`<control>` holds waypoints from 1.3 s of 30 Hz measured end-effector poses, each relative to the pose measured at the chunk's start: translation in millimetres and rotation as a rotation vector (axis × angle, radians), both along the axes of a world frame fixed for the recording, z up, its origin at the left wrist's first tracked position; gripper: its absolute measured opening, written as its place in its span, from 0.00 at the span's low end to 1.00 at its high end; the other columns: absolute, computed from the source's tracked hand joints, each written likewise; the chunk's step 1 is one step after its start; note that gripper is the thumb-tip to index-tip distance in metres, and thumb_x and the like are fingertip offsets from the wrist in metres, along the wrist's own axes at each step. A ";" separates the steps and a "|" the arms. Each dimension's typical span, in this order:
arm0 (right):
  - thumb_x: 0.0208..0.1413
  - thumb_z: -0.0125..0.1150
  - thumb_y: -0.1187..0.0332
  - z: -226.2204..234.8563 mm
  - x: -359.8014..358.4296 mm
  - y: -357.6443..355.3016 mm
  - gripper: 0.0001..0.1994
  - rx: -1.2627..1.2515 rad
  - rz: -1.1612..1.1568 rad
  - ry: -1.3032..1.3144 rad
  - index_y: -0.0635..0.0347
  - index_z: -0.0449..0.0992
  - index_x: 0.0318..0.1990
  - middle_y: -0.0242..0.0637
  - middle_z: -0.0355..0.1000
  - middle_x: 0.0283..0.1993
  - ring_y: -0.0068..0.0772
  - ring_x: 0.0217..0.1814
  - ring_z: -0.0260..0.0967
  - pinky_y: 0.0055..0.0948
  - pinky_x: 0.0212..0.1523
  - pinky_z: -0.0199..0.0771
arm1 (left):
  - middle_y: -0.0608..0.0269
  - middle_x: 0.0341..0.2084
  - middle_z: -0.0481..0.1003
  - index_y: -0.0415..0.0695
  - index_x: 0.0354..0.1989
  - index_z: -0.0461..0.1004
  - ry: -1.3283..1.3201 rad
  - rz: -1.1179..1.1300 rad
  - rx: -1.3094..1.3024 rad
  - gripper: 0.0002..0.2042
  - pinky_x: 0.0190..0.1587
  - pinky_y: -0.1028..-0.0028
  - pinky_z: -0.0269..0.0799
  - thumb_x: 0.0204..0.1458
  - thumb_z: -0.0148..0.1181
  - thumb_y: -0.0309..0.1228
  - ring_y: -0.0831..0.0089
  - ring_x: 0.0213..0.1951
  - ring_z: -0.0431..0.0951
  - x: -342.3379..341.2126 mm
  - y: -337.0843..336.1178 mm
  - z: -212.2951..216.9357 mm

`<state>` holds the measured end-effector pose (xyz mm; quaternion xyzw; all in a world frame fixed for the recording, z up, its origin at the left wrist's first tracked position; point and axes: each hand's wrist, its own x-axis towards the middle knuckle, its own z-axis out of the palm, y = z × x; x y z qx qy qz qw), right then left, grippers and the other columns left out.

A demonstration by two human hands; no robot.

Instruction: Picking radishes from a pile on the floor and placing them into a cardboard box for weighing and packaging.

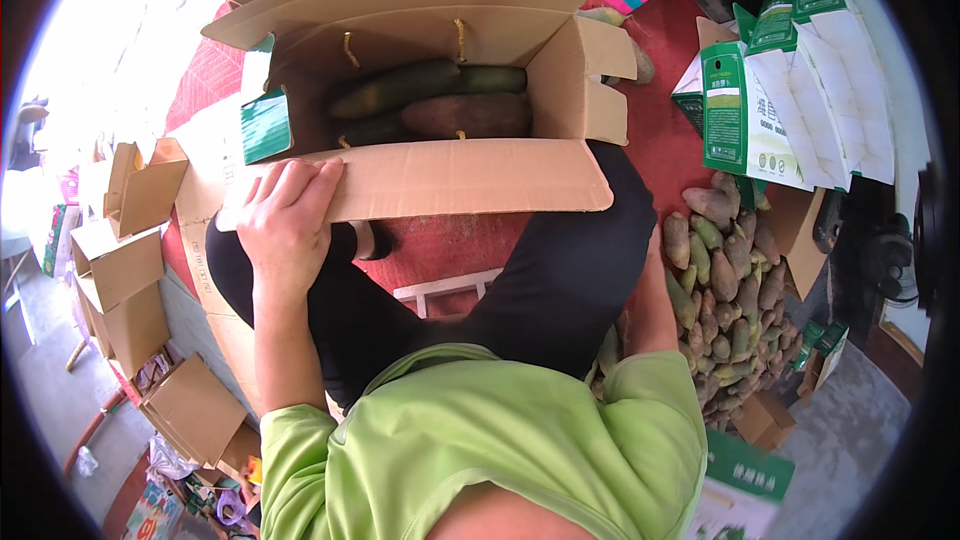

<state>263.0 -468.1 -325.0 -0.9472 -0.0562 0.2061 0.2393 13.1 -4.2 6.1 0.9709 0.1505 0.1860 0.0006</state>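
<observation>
Down on the red mat (650,140), the person's left hand (285,220) is laid over the near flap (450,180) of a big open cardboard box (420,60), fingers curled onto the flap's left end and clamped on its edge, so the box sits right in front of their crossed legs. Can't tell what the right hand is up to; only the right arm (655,300) shows, dropping down past the knee toward the heap, and the hand itself is out of sight. Inside the box I count about three long fruits (440,100), dark green and brownish, lying lengthwise across the bottom, maybe more underneath. My guess is the box itself is light and a bit floppy at the flaps, so grabbing a flap alone would just bend it; with fruit in it you'd want hands under the base or low on the sides. The fruits look firm and smooth-skinned, probably bruise if dropped. Off to the person's right there's a heap of the same fruits (730,290), way too many to count. Behind that, a stack of flat green and white cartons (790,90), at least four. Over on the left, roughly four small empty cardboard boxes (130,250) are piled up.
</observation>
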 end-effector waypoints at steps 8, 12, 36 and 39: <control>0.39 0.70 0.73 245.6 52.4 118.7 0.33 0.509 0.192 -0.064 0.65 0.66 0.58 0.40 0.69 0.51 0.30 0.52 0.67 0.30 0.53 0.67 | 0.69 0.26 0.70 0.50 0.33 0.78 0.019 0.044 0.004 0.12 0.35 0.70 0.71 0.37 0.58 0.24 0.70 0.35 0.76 -9.9 -1.6 -1.4; 0.36 0.71 0.67 348.9 50.0 192.9 0.35 0.376 0.525 -0.290 0.61 0.68 0.58 0.40 0.69 0.51 0.36 0.54 0.67 0.31 0.57 0.63 | 0.70 0.26 0.69 0.50 0.32 0.77 0.036 0.060 -0.001 0.11 0.36 0.70 0.72 0.38 0.58 0.24 0.71 0.36 0.76 -11.6 -0.5 -2.6; 0.42 0.64 0.62 230.6 -76.7 487.4 0.17 -0.642 1.519 -0.071 0.51 0.81 0.43 0.37 0.77 0.46 0.36 0.50 0.75 0.35 0.46 0.74 | 0.68 0.26 0.70 0.47 0.34 0.77 0.016 0.037 -0.163 0.13 0.35 0.69 0.70 0.36 0.58 0.22 0.69 0.35 0.75 -15.7 5.8 -1.2; 0.43 0.62 0.63 227.1 -68.0 482.6 0.16 -0.507 1.398 -0.158 0.52 0.81 0.42 0.38 0.77 0.46 0.35 0.51 0.74 0.34 0.48 0.73 | 0.68 0.26 0.70 0.48 0.34 0.77 0.036 0.037 -0.163 0.13 0.36 0.69 0.70 0.36 0.58 0.22 0.69 0.35 0.75 -14.0 5.6 -0.1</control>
